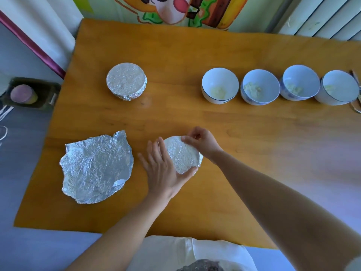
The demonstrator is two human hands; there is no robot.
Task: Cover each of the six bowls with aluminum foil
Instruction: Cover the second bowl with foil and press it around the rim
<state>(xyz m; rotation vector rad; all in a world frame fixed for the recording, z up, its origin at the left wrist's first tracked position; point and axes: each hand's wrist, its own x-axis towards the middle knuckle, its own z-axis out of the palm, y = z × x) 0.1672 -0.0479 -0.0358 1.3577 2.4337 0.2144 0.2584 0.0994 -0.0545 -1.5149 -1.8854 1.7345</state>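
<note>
A foil-topped bowl [182, 154] stands near the table's front middle. My left hand [163, 169] cups its left and near side, thumb curled under the rim. My right hand [201, 141] pinches the foil at the far right rim. Another foil-covered bowl [126, 80] sits at the back left. Several uncovered white bowls form a row at the back right: [220, 86], [260, 87], [299, 83], [339, 88], each with pale food inside. A stack of crinkled loose foil sheets [96, 167] lies flat to the left of my hands.
The wooden table [195, 118] ends at a left edge beside the foil sheets. A dark container with a purple lump [29, 93] sits off the table on the left. A cartoon poster [175, 10] is at the back.
</note>
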